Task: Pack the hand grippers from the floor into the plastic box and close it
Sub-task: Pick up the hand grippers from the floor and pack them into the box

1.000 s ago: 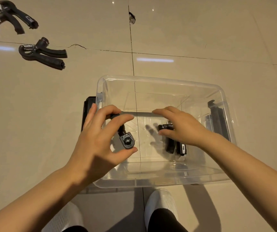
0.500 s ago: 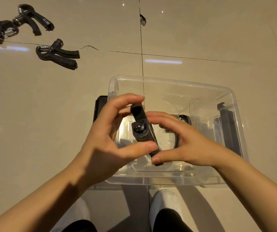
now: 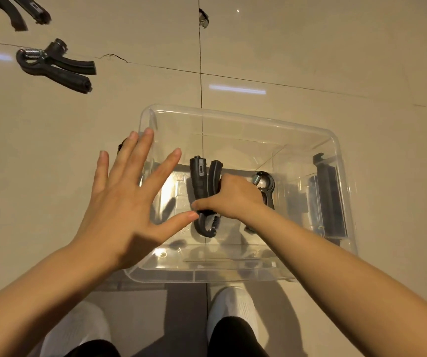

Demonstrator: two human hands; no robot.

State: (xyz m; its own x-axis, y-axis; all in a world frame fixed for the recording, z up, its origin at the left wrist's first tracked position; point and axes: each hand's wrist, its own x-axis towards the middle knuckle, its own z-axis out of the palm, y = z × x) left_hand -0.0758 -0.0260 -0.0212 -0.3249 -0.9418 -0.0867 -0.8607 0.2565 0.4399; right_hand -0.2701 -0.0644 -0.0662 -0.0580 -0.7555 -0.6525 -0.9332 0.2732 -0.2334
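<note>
My right hand (image 3: 235, 197) reaches into the clear rectangular plastic box (image 3: 233, 117), fingers curled round a black spring-loaded hand gripper (image 3: 202, 184) low inside it, beside a second black gripper (image 3: 265, 186) already lying there. My left hand (image 3: 124, 199) hovers over the box's left wall, fingers straight and spread, holding nothing. I judge packing is midway: further off on the beige tiled floor (image 3: 310, 47) wait another black hand gripper (image 3: 55, 65) and more at the frame's corner (image 3: 13, 11). Next comes releasing, then reaching far left.
</note>
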